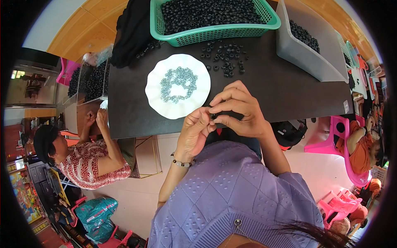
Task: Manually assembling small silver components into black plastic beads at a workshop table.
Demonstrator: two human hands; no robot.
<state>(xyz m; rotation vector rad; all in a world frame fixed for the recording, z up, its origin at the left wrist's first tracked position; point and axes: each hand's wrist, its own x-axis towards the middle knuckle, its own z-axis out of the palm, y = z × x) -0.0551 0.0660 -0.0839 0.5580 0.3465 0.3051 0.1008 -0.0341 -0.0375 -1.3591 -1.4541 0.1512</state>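
Close in front of my body, over the table's near edge, both hands meet fingertip to fingertip. My left hand is closed in a pinch, a beaded bracelet on its wrist. My right hand has thumb and fingers pinched on the same small black round part; the fingers cover most of it. Just beyond them sits a white wavy-rimmed plate bearing many small clear ring-shaped pieces. Loose black round parts with holes are scattered to the plate's right.
At the back of the dark table stands a green basket full of black parts. A translucent bin with more is at right. Black cloth lies back left. A person works on the left; a pink chair is right.
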